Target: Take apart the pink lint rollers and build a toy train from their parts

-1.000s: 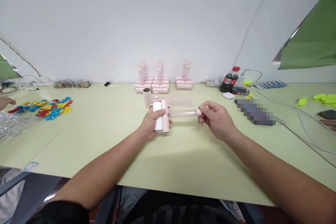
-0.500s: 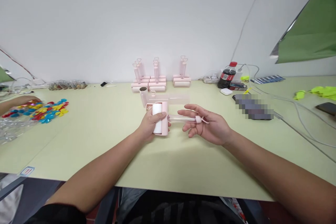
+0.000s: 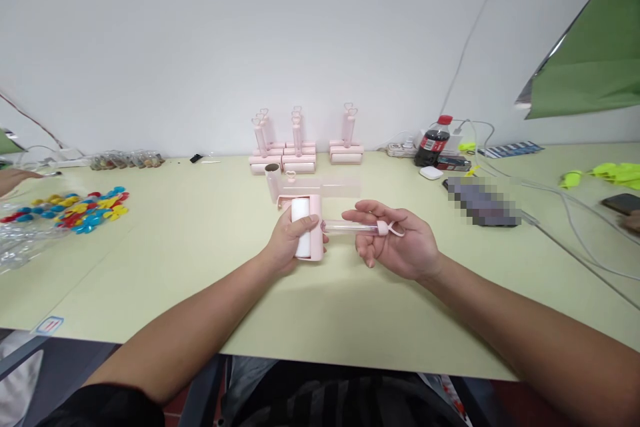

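Note:
In the middle of the view my left hand (image 3: 287, 240) grips a pink lint roller (image 3: 317, 230) with a white roll (image 3: 301, 227) in its head. Its clear handle (image 3: 350, 227) points right and ends in a pink cap with a loop. Palm up, my right hand (image 3: 400, 240) has its fingers apart around the cap end of the handle, and the loop lies by the palm. A cardboard-cored tube (image 3: 273, 185) stands just behind the roller head, beside a translucent pink case (image 3: 340, 187) lying on the table.
Assembled pink rollers (image 3: 299, 161) stand along the wall. To the right are a cola bottle (image 3: 434, 143), a blurred-out device (image 3: 480, 203) and cables. Colourful pieces (image 3: 95, 210) lie at left near another person's hand (image 3: 17, 180). Another person's fingers touch a phone (image 3: 623, 204) at far right.
My hands and the roller have shifted slightly right. The other person's hand at left has moved back from the colourful pieces. Fingers have appeared at the far right edge.

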`<state>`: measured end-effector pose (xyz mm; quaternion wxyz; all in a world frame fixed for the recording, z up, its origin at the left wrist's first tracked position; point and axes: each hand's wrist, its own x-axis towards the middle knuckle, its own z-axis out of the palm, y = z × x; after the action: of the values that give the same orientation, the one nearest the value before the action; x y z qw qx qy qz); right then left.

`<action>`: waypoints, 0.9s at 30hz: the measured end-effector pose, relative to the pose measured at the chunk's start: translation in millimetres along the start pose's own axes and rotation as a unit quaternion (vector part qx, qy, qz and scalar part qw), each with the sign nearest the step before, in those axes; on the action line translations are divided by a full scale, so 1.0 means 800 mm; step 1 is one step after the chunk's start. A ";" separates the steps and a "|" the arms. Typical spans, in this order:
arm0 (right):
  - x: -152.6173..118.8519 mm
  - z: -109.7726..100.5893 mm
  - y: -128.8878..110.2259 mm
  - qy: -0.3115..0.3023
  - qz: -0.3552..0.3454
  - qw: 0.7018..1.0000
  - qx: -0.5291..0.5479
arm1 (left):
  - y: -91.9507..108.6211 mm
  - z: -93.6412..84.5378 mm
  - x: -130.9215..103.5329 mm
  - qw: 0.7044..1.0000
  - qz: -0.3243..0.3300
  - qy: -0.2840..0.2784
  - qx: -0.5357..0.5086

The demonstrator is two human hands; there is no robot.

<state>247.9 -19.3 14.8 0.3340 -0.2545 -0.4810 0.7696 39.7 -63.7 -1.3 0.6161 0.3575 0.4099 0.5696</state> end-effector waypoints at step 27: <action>-0.005 0.008 0.000 0.009 -0.042 0.999 0.013 | -0.005 0.010 -0.009 1.000 0.010 0.023 0.015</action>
<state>245.9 -26.0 17.5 0.3734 -0.2366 -0.4785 0.7587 48.4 -70.8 -0.7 0.5950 0.3578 0.4291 0.5778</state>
